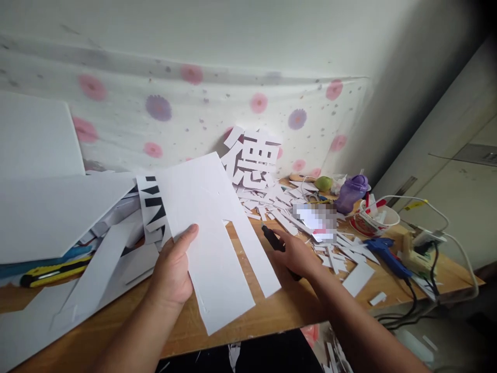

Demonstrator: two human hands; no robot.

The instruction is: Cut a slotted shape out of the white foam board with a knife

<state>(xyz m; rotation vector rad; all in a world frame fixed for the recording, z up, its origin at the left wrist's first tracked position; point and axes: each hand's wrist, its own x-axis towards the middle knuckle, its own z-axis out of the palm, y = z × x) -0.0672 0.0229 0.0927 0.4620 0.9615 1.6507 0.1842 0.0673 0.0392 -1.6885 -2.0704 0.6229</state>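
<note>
A white foam board sheet (198, 202) with a long slot cut into its near right side is tilted up over the table. My left hand (176, 267) grips its left edge, thumb on the face and fingers hidden behind. To the right of the sheet, my right hand (298, 254) is closed around a black utility knife (273, 239), its tip pointing up and left, apart from the board. Whether its blade is out I cannot make out. Beyond the sheet, a cut-out white character (256, 158) leans against the wall covering.
White offcuts (285, 217) litter the wooden table (229, 344). At right are a purple bottle (351, 194), a tub (375, 220), a blue glue gun (388, 254) and cables. A yellow cutter (58, 272) and large white boards (50, 217) lie at left.
</note>
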